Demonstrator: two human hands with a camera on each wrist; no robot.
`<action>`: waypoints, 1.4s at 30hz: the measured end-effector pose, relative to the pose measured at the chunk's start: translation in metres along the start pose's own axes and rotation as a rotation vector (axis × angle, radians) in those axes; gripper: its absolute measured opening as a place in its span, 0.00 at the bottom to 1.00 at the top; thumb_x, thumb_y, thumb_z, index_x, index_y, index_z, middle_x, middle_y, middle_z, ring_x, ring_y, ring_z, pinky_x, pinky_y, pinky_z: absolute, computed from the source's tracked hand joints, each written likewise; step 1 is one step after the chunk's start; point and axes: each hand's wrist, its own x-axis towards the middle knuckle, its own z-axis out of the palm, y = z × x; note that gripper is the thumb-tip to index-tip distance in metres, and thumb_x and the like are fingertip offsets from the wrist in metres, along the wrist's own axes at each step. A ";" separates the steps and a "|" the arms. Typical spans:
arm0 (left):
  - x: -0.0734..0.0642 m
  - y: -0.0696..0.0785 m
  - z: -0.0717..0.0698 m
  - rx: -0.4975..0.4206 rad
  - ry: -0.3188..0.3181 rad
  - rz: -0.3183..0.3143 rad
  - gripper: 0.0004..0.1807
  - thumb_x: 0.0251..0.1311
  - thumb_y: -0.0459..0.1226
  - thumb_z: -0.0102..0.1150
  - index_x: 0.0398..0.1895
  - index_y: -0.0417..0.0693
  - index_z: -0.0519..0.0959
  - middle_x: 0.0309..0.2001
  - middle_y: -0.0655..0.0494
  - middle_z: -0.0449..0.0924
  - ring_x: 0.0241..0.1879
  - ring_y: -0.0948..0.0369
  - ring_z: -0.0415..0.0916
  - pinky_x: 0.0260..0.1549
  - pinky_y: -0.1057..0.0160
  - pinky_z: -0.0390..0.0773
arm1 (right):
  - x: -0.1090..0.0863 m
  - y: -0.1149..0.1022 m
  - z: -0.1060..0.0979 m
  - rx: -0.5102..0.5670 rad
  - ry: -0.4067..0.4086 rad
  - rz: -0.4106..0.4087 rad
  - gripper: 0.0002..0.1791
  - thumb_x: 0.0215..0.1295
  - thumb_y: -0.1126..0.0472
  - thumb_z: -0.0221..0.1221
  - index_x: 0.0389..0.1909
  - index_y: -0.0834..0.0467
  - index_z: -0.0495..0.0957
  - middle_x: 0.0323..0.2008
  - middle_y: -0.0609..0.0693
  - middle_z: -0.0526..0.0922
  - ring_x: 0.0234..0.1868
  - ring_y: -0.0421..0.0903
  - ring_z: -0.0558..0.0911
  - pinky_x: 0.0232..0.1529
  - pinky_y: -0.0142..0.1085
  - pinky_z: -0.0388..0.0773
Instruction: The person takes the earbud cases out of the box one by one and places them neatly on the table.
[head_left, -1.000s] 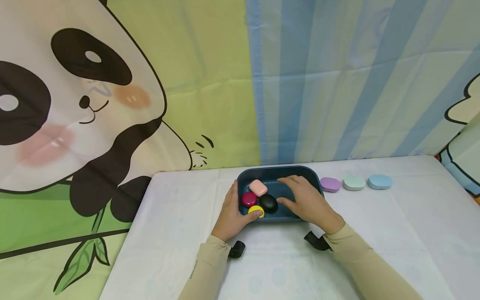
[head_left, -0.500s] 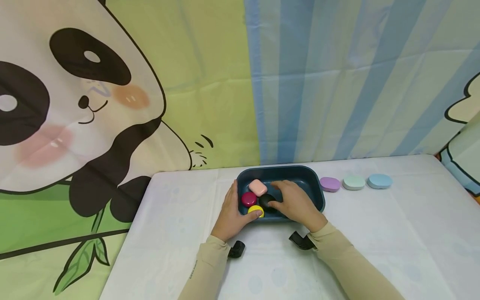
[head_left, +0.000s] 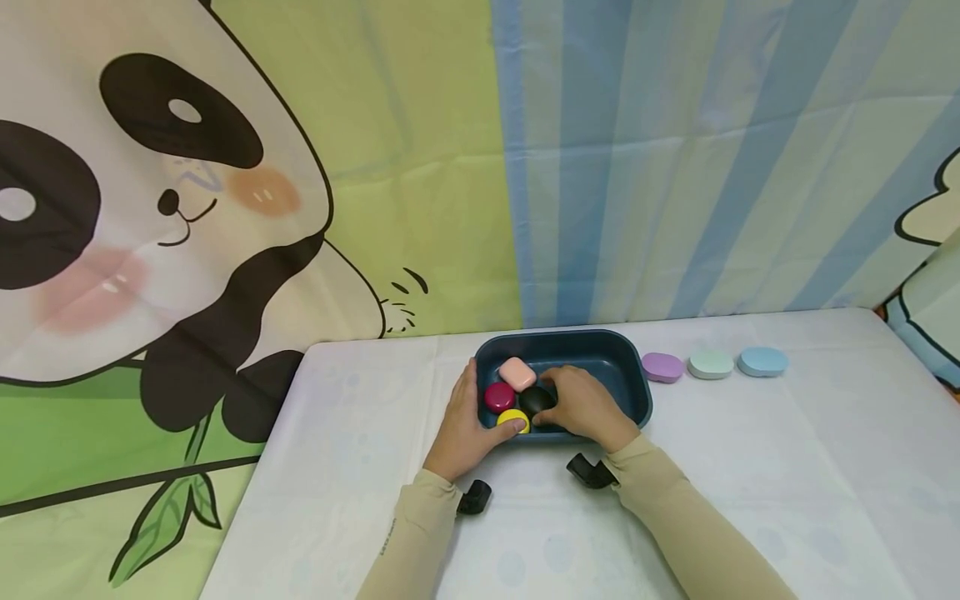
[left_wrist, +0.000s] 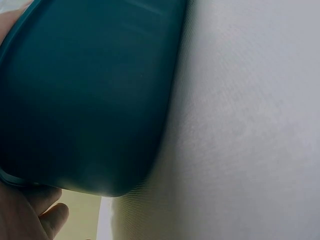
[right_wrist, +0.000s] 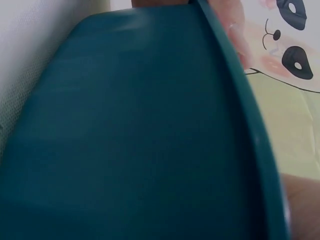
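A dark blue-green tray [head_left: 628,375] stands on the table with several smooth rounded pieces inside. My left hand [head_left: 459,433] holds its left end, fingers along the outer wall and thumb over the front rim, above a yellow piece [head_left: 512,418]. In the left wrist view the tray's wall [left_wrist: 95,100] hides most of that hand. Inside the tray, my right hand [head_left: 588,407] pinches a black oval piece [head_left: 535,401] between thumb and fingers. Beside the black piece lie a dark pink round piece [head_left: 498,397] and a pale pink one [head_left: 517,374]. The tray's wall [right_wrist: 140,120] fills the right wrist view.
To the right of the tray, a purple piece [head_left: 662,367], a mint green piece [head_left: 710,364] and a light blue piece [head_left: 762,362] lie in a row on the white tablecloth [head_left: 787,467]. A printed curtain [head_left: 442,208] hangs behind the table.
My right hand has moved left inside the tray, from beside the black oval piece to it, and its thumb and fingers have closed in on it. The left hand and tray have stayed put.
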 end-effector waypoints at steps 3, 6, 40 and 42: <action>0.001 0.000 -0.001 0.002 0.000 0.002 0.66 0.52 0.61 0.71 0.81 0.41 0.41 0.81 0.47 0.43 0.78 0.49 0.43 0.73 0.43 0.52 | 0.002 0.000 0.001 -0.015 -0.020 0.002 0.37 0.46 0.50 0.79 0.55 0.65 0.80 0.44 0.54 0.85 0.42 0.49 0.80 0.46 0.45 0.80; 0.000 0.000 -0.001 0.001 0.002 0.004 0.65 0.53 0.60 0.71 0.81 0.41 0.41 0.81 0.47 0.43 0.78 0.49 0.43 0.73 0.43 0.52 | 0.004 0.000 0.001 -0.017 -0.037 0.009 0.36 0.46 0.50 0.80 0.53 0.64 0.80 0.41 0.52 0.84 0.39 0.48 0.79 0.44 0.44 0.79; -0.002 0.001 0.000 -0.010 -0.006 -0.007 0.66 0.52 0.62 0.69 0.82 0.44 0.40 0.81 0.49 0.44 0.78 0.50 0.45 0.72 0.43 0.55 | -0.018 0.002 -0.013 0.036 0.041 -0.022 0.28 0.56 0.56 0.73 0.54 0.66 0.81 0.47 0.57 0.84 0.42 0.49 0.79 0.44 0.45 0.79; -0.002 0.001 0.000 -0.004 -0.005 -0.006 0.66 0.53 0.62 0.69 0.82 0.44 0.40 0.81 0.49 0.44 0.78 0.50 0.45 0.72 0.43 0.55 | -0.021 0.002 -0.016 0.043 0.051 -0.029 0.29 0.56 0.55 0.73 0.55 0.66 0.81 0.48 0.57 0.84 0.43 0.50 0.80 0.46 0.46 0.79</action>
